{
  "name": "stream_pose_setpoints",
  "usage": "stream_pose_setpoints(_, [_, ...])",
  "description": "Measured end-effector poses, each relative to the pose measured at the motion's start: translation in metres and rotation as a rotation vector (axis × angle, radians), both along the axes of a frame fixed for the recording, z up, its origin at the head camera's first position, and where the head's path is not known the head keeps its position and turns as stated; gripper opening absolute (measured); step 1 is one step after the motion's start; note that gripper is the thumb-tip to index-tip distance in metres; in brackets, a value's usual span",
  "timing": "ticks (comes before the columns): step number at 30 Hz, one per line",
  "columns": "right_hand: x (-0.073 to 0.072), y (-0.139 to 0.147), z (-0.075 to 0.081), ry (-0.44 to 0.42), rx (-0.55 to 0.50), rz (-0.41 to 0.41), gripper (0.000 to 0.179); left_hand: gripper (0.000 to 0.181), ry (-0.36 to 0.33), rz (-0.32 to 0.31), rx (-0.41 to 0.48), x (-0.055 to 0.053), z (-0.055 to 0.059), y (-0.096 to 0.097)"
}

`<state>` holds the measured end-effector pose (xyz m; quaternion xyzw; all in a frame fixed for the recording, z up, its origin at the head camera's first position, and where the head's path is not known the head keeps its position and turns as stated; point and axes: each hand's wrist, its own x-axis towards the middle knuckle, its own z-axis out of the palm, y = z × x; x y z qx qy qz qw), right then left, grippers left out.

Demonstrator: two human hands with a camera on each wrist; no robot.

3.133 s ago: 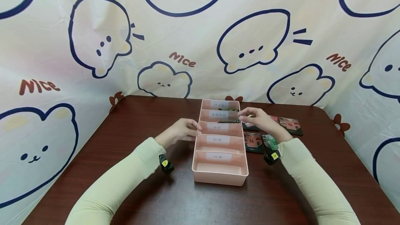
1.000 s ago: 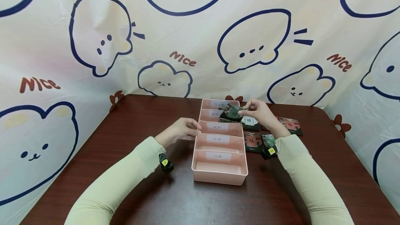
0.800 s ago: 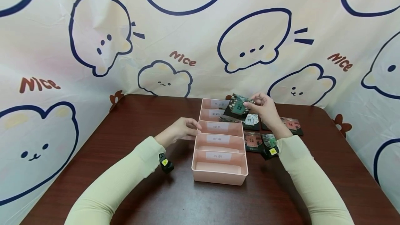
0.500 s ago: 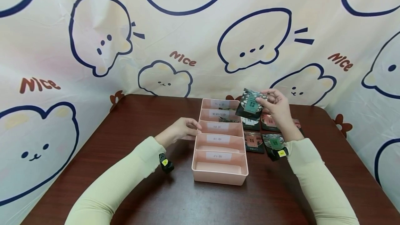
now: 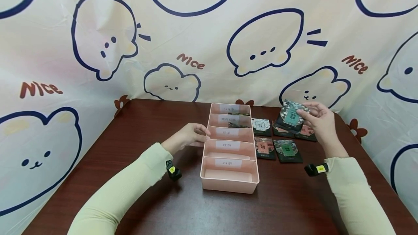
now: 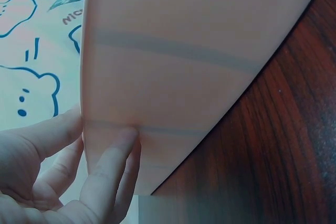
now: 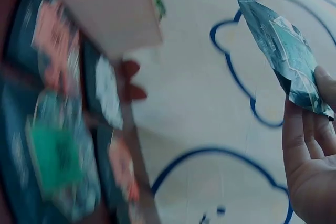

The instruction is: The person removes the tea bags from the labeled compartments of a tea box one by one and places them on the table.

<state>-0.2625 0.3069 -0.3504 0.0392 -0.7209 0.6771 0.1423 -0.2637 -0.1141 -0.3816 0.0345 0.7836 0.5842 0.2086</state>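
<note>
In the head view my right hand pinches a dark tea packet with a teal label, held up above other packets at the back right. The right wrist view shows this packet tilted, thumb on one face and fingers behind. My left hand is at the left side of a pink divided box. In the left wrist view, fingertips press its outer wall while other digits reach over the rim, pinching the wall. Green packet edges show in the box's two farthest compartments.
Right of the box lie several flat tea packets: a white-labelled one, a red-labelled one, a green-labelled one, and red ones behind. White labels mark the box compartments. A patterned cloth surrounds the dark wooden table.
My right hand lifted the teal-labelled packet from over the box's second-farthest compartment and moved it right, above the packets on the table. My left hand stayed at the box.
</note>
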Motion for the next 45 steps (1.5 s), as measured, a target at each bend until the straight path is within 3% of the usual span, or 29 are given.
stream_pose_setpoints(8, [0.008, 0.058, -0.021, -0.147, -0.025, -0.039, 0.025, 0.019, -0.003, 0.002, -0.002, -0.001, -0.001, -0.001])
stream_pose_setpoints(12, [0.010, 0.084, -0.032, -0.268, 0.085, -0.028, 0.028, 0.019, -0.005, 0.004, -0.004, -0.001, 0.000, -0.002])
stream_pose_setpoints(18, [0.011, 0.106, -0.046, -0.416, 0.365, 0.037, 0.024, 0.019, -0.010, 0.003, -0.007, 0.000, 0.000, -0.003])
stream_pose_setpoints(24, [0.008, 0.117, -0.055, -0.535, 0.523, 0.071, 0.046, 0.021, -0.021, 0.000, -0.010, 0.001, 0.000, -0.002])
stream_pose_setpoints(27, [0.007, 0.119, -0.059, -0.561, 0.567, 0.078, 0.055, 0.022, -0.015, -0.002, -0.010, 0.000, -0.001, -0.002])
stream_pose_setpoints(35, [0.004, 0.119, -0.068, -0.572, 0.640, 0.099, 0.056, 0.024, -0.013, -0.001, -0.002, -0.001, -0.001, -0.001])
stream_pose_setpoints(45, [-0.002, 0.113, -0.074, -0.578, 0.700, 0.090, 0.050, 0.022, -0.004, -0.004, -0.008, -0.002, -0.001, 0.000])
